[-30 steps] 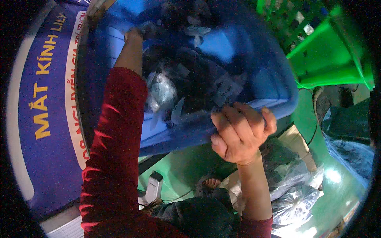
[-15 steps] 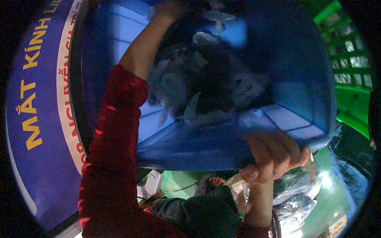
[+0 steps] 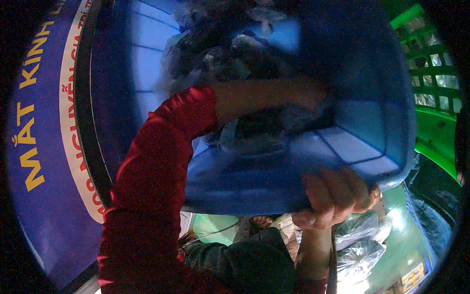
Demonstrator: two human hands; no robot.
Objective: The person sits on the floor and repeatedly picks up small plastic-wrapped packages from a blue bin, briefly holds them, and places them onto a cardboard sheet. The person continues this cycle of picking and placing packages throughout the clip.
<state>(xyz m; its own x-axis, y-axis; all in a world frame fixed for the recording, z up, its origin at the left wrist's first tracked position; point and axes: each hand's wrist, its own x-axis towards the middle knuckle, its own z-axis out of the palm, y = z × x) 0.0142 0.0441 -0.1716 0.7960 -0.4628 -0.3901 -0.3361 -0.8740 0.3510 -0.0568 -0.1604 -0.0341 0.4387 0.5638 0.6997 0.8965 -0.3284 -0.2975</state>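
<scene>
One grip carries most of the load here — the right hand (image 3: 335,196) is curled tight over the near rim of a big blue plastic tub (image 3: 342,93), fingers (image 3: 323,188) wrapped on top of the edge and thumb underneath; the tub is raised and tipped toward the person, filling the view above both hands. Inside it, past the right hand, lies a heap of clear plastic-wrapped bags (image 3: 245,54), dark things in them that I cannot make out. The left arm, in a red sleeve (image 3: 152,186), reaches up and across into the tub; the forearm shows, but the left hand itself is lost among the bags, so whether it is spread or closed on something cannot be told.

The risk, as I judge it: with the tub tilted this steeply and only one hand seen on the rim, the weight of the heap could shift to the low side and twist the edge out of those fingers; the smooth plastic would help it slide. Below the right hand more clear bags (image 3: 360,245) lie on a green surface (image 3: 406,235) — a spill would land among them.
</scene>
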